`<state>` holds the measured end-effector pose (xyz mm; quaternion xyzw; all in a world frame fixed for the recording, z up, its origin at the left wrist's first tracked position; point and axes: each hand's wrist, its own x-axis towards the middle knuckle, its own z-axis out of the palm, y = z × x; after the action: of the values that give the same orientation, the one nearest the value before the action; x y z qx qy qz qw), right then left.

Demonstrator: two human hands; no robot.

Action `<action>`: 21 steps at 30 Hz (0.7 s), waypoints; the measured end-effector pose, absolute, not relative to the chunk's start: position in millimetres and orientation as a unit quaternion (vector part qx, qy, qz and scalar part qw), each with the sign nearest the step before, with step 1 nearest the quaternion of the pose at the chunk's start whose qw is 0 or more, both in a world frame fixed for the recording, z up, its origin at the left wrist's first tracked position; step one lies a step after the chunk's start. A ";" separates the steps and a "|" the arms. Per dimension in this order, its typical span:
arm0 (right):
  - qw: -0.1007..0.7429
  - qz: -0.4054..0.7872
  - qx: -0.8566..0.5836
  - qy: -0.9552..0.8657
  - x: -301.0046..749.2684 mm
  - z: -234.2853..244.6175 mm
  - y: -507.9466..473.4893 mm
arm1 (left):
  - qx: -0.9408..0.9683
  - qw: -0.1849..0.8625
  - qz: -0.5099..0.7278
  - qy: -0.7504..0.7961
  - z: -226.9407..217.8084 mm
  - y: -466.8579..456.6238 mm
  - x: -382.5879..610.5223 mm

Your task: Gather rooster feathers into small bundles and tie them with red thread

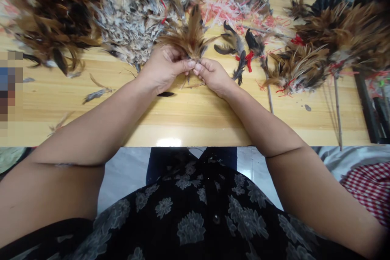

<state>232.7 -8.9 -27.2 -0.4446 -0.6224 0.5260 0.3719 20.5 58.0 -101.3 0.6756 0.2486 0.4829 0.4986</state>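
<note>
Over the middle of the wooden table, a bunch of brown feathers (192, 36) fans upward between my two hands. My left hand (166, 65) pinches its base with thumb and fingers. From the other side, the fingertips of my right hand (213, 74) close on the same base, their tips almost touching my left thumb. Exactly what lies between the right fingertips is too small to see. Just behind the left hand is a pile of grey and white feathers (131, 20). A few dark feathers with red ties (240, 50) lie right of the bunch.
A large heap of brown feathers (55, 12) sits at the left. Pink plastic strips (222, 10) lie at the back. Brown feather bundles on sticks (304, 65) rest at the right, near a black-edged tray (365, 109). The table's front edge (189, 142) runs below my forearms.
</note>
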 end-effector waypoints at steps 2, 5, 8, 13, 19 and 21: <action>0.365 0.515 -0.442 -0.637 233.4 -28.2 -8.4 | 0.675 0.503 0.479 0.250 -99.5 56.3 18.8; 0.352 0.498 -0.442 -0.658 234.3 -30.4 -6.8 | 0.665 0.517 0.476 0.253 -95.0 52.2 17.5; 0.337 0.481 -0.424 -0.689 236.9 -35.2 -4.0 | 0.658 0.528 0.471 0.256 -81.2 39.3 18.9; 0.313 0.445 -0.368 -0.754 243.5 -50.7 4.1 | 0.620 0.585 0.407 0.328 -53.4 15.5 23.0; 0.350 0.459 -0.346 -0.739 243.0 -57.8 6.0 | 0.620 0.568 0.417 0.345 -47.8 19.6 27.2; 0.368 0.471 -0.338 -0.727 242.1 -57.7 5.9 | 0.616 0.583 0.416 0.328 -44.7 21.1 25.1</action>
<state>242.1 5.9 -57.7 -0.3385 -0.7267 0.4707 0.3685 25.1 21.1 -44.7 0.6158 0.3284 0.4162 0.5829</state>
